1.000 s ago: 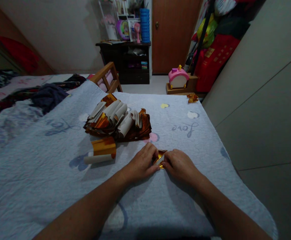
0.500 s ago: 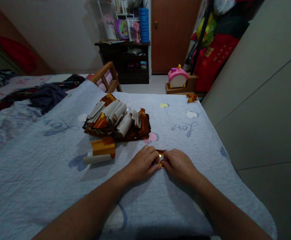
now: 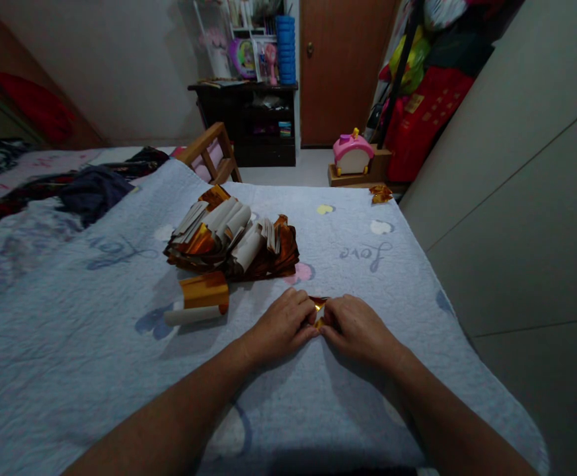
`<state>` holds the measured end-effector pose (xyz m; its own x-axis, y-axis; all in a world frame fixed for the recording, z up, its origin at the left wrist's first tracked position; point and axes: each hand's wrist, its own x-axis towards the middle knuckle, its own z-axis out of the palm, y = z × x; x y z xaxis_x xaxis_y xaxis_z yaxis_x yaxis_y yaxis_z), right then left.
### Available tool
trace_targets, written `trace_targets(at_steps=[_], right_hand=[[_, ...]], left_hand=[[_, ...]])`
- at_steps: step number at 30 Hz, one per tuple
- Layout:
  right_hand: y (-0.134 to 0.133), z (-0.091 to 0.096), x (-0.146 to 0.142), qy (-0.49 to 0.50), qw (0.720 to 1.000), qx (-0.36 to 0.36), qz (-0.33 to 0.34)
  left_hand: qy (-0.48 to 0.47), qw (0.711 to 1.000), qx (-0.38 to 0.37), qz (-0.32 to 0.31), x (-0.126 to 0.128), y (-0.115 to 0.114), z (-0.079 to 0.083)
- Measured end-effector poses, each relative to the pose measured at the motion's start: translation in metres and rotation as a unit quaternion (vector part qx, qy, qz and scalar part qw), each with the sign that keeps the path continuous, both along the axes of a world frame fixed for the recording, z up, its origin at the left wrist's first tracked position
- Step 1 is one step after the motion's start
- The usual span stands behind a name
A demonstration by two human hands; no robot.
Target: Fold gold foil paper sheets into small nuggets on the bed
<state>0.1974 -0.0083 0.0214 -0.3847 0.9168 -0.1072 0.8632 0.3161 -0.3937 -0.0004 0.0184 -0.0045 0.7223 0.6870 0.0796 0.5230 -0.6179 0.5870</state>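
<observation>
Between my two hands is a small piece of shiny gold paper (image 3: 319, 303), mostly covered by my fingers. My left hand (image 3: 289, 318) is closed on its left side, thumb towards me. Closed on the right side is my right hand (image 3: 352, 322), its thumb almost meeting the left one. Further left lies a single curled gold sheet (image 3: 203, 289) with a pale back. Behind it sits a heap of gold sheets (image 3: 213, 231), many rolled so their whitish undersides show. At the far right corner rests a small folded gold piece (image 3: 380, 194).
A light blue quilted cover (image 3: 119, 390) with printed hearts and lettering lies under everything. Dark clothes (image 3: 97, 192) are piled at the left. A wooden chair (image 3: 213, 155) stands behind the far edge, and a pale cabinet (image 3: 526, 218) rises along the right.
My right thumb has shifted slightly inward and down over the lower edge of the gold paper. Less of that edge shows now. The heap and loose sheet stay put.
</observation>
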Motion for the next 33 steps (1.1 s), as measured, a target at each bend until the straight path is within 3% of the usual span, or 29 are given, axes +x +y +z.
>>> trace_targets(at_steps=[14,22,28,33], right_hand=[[0.004,-0.006,0.018,0.023,1.0,0.017,0.001],[0.013,-0.008,0.047,0.057,0.997,-0.046,0.022],[0.019,-0.002,0.04,0.086,0.994,-0.04,-0.048],[0.017,0.001,0.036,0.085,0.994,-0.049,-0.035]], left_hand=[[0.011,1.0,-0.004,-0.005,-0.001,0.001,0.0],[0.012,1.0,-0.001,-0.006,-0.001,0.001,-0.001],[-0.005,1.0,-0.003,-0.015,-0.003,0.001,0.0],[-0.045,0.999,-0.006,-0.024,-0.005,0.002,0.002]])
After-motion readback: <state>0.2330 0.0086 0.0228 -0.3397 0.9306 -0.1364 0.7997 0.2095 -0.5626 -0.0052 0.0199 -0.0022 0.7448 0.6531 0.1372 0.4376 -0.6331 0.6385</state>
